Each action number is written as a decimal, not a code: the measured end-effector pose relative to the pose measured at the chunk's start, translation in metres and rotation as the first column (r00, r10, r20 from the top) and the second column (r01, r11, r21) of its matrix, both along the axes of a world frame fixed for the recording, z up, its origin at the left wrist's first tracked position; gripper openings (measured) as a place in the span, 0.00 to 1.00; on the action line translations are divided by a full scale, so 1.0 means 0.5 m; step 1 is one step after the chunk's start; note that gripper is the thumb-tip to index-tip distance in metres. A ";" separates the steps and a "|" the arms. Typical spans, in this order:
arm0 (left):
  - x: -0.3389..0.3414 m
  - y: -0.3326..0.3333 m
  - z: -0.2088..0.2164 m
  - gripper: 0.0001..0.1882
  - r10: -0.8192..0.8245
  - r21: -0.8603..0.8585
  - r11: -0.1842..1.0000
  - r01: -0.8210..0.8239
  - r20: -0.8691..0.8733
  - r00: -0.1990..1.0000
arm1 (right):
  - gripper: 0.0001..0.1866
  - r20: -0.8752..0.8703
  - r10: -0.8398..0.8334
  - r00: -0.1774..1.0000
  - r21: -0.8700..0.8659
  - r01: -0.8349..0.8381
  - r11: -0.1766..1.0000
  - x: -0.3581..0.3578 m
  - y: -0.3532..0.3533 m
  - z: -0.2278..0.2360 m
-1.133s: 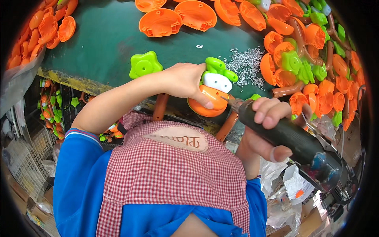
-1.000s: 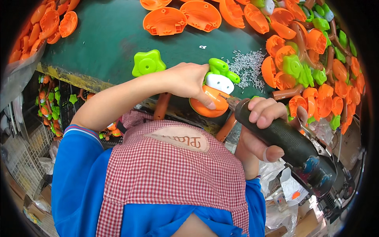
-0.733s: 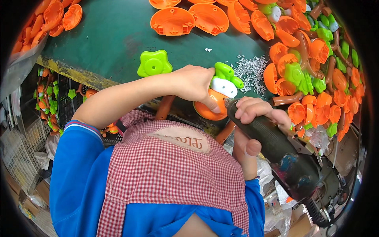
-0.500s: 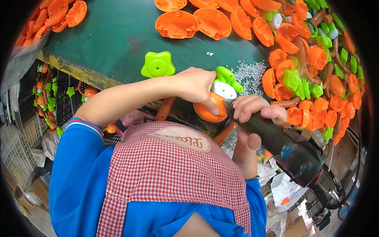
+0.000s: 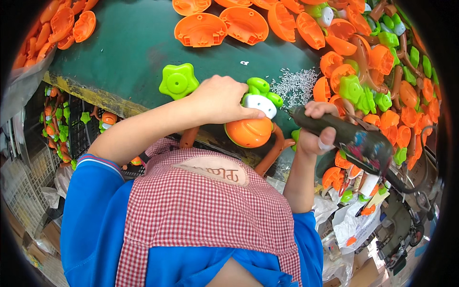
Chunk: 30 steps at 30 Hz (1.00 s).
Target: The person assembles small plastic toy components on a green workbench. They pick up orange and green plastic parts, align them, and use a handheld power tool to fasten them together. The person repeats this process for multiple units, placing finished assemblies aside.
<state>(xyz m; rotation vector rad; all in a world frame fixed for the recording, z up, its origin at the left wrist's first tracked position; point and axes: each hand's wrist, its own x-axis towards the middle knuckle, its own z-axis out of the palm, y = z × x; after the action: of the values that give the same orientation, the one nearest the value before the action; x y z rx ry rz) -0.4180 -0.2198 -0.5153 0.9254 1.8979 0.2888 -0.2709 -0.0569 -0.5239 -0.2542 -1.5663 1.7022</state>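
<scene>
My left hand [image 5: 224, 100] grips a plastic toy figure [image 5: 249, 132] at the near table edge, its thumb across the white part. The toy has an orange rounded part, a white face-like piece, green knobs on top and brown limbs. In my right hand [image 5: 319, 125] is a dark power screwdriver [image 5: 356, 136], its tip pointing at the heap of small silver screws [image 5: 295, 86], apart from the toy. A cord runs from the tool's rear end. Beside my left hand lies a green star-shaped piece [image 5: 178, 81].
Orange half shells [image 5: 201, 31] line the far side of the green table [image 5: 124, 43]. A large pile of orange, green and brown parts [image 5: 377, 91] covers the right. More orange shells [image 5: 62, 24] fill a bag at far left. Below it, a black crate [image 5: 81, 136] holds assembled toys.
The screwdriver's tip has come away from the toy's orange part and moved up and right, toward the screws. My left thumb has shifted from the orange part up to the white part.
</scene>
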 end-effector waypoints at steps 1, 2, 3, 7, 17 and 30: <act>0.006 -0.004 0.004 0.35 0.024 0.097 0.995 -0.011 -0.136 0.990 | 0.45 -0.019 0.029 0.999 -0.009 -0.029 1.000 -0.004 0.001 -0.010; 0.012 -0.013 0.007 0.33 0.059 0.195 0.981 -0.006 -0.266 0.962 | 0.45 0.008 0.032 0.999 -0.007 -0.031 0.999 -0.004 0.003 -0.006; 0.014 -0.018 0.007 0.31 0.104 0.290 0.957 0.014 -0.386 0.916 | 0.45 -0.018 0.033 0.999 -0.006 -0.034 0.999 0.002 0.007 0.002; 0.022 0.018 -0.038 0.10 0.256 0.758 0.604 0.245 -0.475 0.842 | 0.45 -0.167 0.118 0.979 0.057 -0.109 0.992 0.015 0.026 0.060; 0.037 0.113 -0.085 0.07 0.127 0.857 0.438 0.272 -0.359 0.925 | 0.43 -0.271 0.165 0.948 0.071 -0.152 0.986 0.026 0.049 0.085; 0.037 0.101 -0.062 0.07 0.151 0.905 0.404 0.133 -0.209 0.966 | 0.43 -0.249 0.207 0.946 0.072 -0.195 0.978 0.012 0.030 0.095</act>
<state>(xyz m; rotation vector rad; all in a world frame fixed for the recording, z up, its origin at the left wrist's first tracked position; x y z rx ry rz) -0.3996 -0.1693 -0.5462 1.7525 1.9177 1.4168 -0.2648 -0.0421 -0.4763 0.1512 -1.4759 1.7707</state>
